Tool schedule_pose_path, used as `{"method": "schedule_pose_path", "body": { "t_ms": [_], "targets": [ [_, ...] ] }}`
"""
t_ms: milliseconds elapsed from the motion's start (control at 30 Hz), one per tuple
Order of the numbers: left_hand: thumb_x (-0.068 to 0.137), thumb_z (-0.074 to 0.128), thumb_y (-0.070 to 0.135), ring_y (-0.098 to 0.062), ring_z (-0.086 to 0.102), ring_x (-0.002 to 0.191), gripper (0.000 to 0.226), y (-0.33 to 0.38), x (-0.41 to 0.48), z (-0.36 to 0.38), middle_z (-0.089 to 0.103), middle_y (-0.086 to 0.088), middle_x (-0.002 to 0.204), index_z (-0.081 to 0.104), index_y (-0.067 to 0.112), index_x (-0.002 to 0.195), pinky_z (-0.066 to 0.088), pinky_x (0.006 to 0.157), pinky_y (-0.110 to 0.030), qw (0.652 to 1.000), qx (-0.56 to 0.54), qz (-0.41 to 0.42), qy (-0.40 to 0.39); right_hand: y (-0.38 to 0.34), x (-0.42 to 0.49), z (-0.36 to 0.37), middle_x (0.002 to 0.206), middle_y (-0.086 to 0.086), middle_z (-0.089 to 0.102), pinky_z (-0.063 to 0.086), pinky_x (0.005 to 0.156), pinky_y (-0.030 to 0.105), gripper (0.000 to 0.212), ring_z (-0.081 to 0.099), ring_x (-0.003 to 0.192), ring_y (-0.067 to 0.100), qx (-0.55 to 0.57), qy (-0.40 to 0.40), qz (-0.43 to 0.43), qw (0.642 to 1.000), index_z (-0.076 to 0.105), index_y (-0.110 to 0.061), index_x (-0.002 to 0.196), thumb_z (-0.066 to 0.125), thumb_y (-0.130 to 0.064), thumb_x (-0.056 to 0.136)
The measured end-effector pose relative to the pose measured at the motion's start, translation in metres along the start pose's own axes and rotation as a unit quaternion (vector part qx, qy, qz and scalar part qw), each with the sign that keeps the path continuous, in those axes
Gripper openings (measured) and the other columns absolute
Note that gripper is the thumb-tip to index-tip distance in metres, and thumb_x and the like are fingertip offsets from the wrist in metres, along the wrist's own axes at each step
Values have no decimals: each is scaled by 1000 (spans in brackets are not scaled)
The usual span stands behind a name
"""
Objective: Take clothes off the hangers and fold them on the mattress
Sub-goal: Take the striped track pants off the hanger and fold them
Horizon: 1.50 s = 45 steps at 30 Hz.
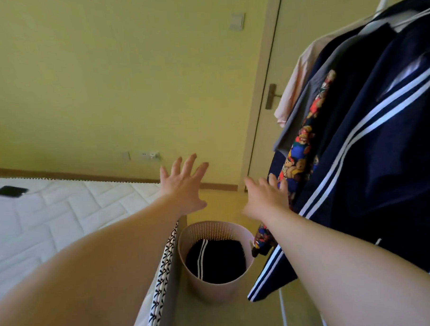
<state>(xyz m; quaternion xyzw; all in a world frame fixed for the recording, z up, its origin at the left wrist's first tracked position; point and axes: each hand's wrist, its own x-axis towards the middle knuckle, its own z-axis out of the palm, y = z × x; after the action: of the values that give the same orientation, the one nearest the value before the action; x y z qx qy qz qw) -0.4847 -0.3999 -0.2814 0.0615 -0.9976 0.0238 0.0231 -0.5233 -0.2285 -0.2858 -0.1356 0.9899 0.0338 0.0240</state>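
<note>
Both bare arms reach forward with fingers spread wide and nothing held. The left hand (182,182) hovers above the far right corner of the white quilted mattress (63,218), clear of every garment. The right hand (267,195) is just beside the hanging clothes; its fingertips overlap the lower part of a dark shirt printed with colourful cartoon bears (304,139), though whether they touch the cloth is hard to tell.

That shirt hangs with its long axis running up and down, tilted in this wide view, between a pale pink and grey garment (296,85) on the door side and a navy jacket with white stripes (380,143) nearer the camera. All hang from white hangers (404,19) at the top right.

On the floor between mattress and clothes stands a pink perforated plastic basket (202,289) holding a black garment with white stripes (213,261). A flat black object (10,191) lies near the mattress's far left edge
</note>
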Motion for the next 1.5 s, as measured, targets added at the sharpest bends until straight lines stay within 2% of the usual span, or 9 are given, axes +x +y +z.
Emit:
{"method": "schedule_pose_path", "body": {
  "t_ms": [300,600,700,867,967,1133,1233,1333,1500],
  "targets": [
    [90,52,47,-24,21,140,69,-9,-65,-78,14,2,154,18,29,147,27,109,-43,990,-69,75,102,-1,-91,-66,120,3,57,28,98,39,26,41,122,26,14,113,65,991,54,-22,113,48,-32,89],
    [94,42,49,-22,46,121,45,54,-70,-145,47,0,136,47,24,131,42,95,-34,967,-162,162,115,57,-145,-120,94,2,63,41,83,34,20,58,95,27,154,190,154,957,60,-20,94,42,-29,95],
    [98,39,41,-20,52,106,35,84,-60,-168,56,-3,124,60,19,116,41,81,-27,950,-232,177,110,88,-153,-131,75,-1,55,43,75,33,20,58,83,27,196,214,176,941,55,-17,79,42,-22,93],
    [100,34,21,-16,51,75,30,146,-37,-194,58,-6,108,61,15,113,35,54,-22,926,-330,143,114,147,-144,-136,87,2,62,45,66,30,18,59,79,24,266,232,210,912,61,-17,94,43,-21,93],
    [98,38,16,-21,56,87,27,176,-13,-219,60,-6,103,63,14,107,39,63,-23,858,-487,99,133,189,-131,-154,85,-1,57,40,62,27,19,54,77,21,312,274,247,875,61,-19,99,43,-20,92],
    [96,43,37,-16,55,75,27,199,-5,-294,60,-3,90,57,17,84,42,68,-28,622,-777,94,28,234,-118,-191,81,0,52,38,64,32,17,51,79,24,387,386,256,798,52,-12,101,42,-25,97],
    [92,44,52,-18,60,87,38,208,-9,-336,60,-2,99,59,18,94,47,74,-32,743,-635,202,-53,246,-115,-202,71,-3,45,36,60,32,10,48,71,22,413,396,237,785,45,-12,90,42,-22,94],
    [92,54,36,-16,62,84,24,237,-23,-355,62,0,101,60,18,106,51,72,-29,874,-395,280,-51,253,-113,-207,64,-3,38,25,47,28,23,34,53,16,420,394,236,783,32,-17,69,39,-16,91],
    [95,55,22,-9,36,48,20,261,-14,-340,56,4,66,67,13,106,31,43,-16,886,-349,286,104,250,-121,-215,69,-3,44,29,49,28,13,42,59,16,423,402,219,782,45,-15,79,39,-15,91]
  ]
}}
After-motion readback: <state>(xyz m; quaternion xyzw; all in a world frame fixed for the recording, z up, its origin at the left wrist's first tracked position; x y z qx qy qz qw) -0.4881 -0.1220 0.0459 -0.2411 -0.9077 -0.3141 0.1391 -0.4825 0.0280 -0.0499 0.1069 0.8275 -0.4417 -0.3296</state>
